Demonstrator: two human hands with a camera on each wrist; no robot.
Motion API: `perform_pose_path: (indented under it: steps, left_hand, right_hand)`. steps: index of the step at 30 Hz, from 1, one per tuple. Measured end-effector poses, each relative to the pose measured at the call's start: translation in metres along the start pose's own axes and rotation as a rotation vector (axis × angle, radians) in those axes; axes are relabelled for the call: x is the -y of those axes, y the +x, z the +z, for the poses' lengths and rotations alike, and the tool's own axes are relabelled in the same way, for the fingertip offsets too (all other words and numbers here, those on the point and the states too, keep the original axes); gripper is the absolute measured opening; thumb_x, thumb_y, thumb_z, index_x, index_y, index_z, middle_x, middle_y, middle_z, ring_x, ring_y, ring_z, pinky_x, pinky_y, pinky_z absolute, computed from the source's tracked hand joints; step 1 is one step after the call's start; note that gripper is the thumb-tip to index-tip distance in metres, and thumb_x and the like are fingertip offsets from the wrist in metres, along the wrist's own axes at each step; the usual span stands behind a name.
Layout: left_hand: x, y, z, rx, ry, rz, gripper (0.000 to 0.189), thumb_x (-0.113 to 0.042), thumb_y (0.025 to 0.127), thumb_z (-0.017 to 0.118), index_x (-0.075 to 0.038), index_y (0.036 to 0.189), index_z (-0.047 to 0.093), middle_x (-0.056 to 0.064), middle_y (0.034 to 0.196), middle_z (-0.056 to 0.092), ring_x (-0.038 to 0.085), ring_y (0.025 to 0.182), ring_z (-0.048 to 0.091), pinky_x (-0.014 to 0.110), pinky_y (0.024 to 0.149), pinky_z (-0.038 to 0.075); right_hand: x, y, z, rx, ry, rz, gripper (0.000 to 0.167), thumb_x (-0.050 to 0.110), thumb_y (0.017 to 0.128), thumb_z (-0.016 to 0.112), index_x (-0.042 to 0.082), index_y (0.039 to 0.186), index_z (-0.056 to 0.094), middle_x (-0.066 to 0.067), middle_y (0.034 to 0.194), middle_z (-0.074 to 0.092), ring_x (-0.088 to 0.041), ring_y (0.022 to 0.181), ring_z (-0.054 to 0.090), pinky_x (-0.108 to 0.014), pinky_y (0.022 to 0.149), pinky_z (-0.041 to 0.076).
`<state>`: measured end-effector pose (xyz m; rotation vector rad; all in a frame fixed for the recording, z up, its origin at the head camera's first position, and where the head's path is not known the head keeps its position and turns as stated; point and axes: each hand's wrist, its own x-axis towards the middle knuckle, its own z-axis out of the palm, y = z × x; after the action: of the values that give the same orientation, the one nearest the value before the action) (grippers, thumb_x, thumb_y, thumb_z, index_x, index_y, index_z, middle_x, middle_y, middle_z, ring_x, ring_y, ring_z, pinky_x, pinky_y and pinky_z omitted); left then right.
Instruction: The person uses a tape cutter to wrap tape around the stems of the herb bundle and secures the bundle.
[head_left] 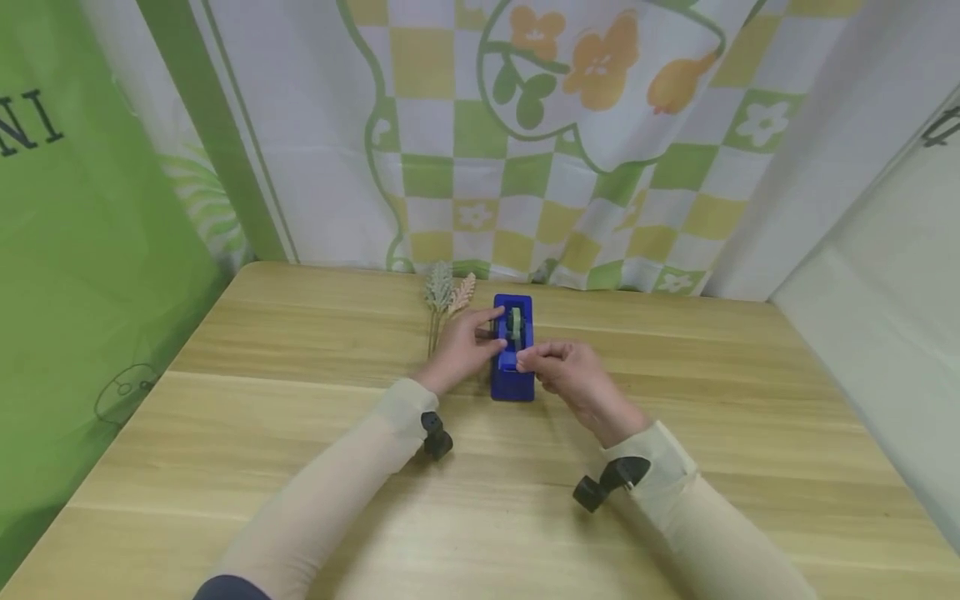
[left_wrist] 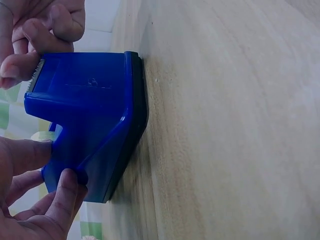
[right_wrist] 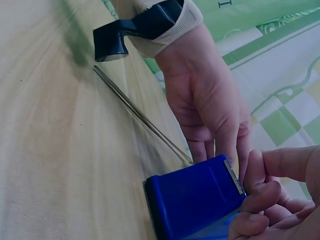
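At twelve o'clock on the table [head_left: 360, 325], the tape dispenser [head_left: 513, 387] looks stiff to me, best braced where the left hand [head_left: 459, 347] grips its side, while the right hand [head_left: 579, 382] pinches clingy-looking tape [head_left: 516, 322].

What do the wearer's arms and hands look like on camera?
The left hand and right hand are ungloved. Long cream sleeves end in cuffs; a black camera unit sits at each wrist. Dark navy cloth shows farther up on the left.
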<state>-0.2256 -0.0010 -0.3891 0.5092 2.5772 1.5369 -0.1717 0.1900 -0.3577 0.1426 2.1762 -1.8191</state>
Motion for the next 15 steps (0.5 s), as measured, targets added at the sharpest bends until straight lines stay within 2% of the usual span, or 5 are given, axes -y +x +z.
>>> perform_pose_path:
  steps: [5,9,15]
  left_hand:
    - [0.001,0.0003,0.0008,-0.006,-0.006,0.002,0.057,-0.011,0.099,0.071,-0.012,0.153,0.052,0.019,0.154,0.053,0.036,0.128,0.066,0.04,0.1,0.06]
    - [0.0016,0.0008,0.0013,-0.013,-0.008,0.005,0.058,-0.011,0.099,0.072,-0.011,0.153,0.053,0.019,0.154,0.054,0.036,0.127,0.066,0.041,0.101,0.06]
    - [0.0,0.0,0.002,-0.021,-0.006,0.001,0.057,-0.01,0.098,0.072,-0.011,0.153,0.053,0.019,0.154,0.054,0.036,0.128,0.066,0.041,0.101,0.059]
  right_hand:
    - [-0.0033,-0.0053,0.0014,0.0,0.027,-0.011,0.017,0.012,0.103,0.065,0.01,0.09,0.075,0.012,0.075,0.071,-0.006,0.067,0.047,-0.02,0.063,0.04]
    - [-0.0062,-0.008,0.0006,0.004,0.044,-0.022,0.02,0.012,0.103,0.065,0.015,0.085,0.073,0.013,0.075,0.07,-0.004,0.069,0.051,-0.02,0.066,0.044]
    - [-0.0097,-0.01,-0.0003,0.007,0.08,-0.041,0.012,0.006,0.104,0.062,0.004,0.096,0.071,0.01,0.078,0.071,-0.003,0.071,0.061,-0.02,0.069,0.053]
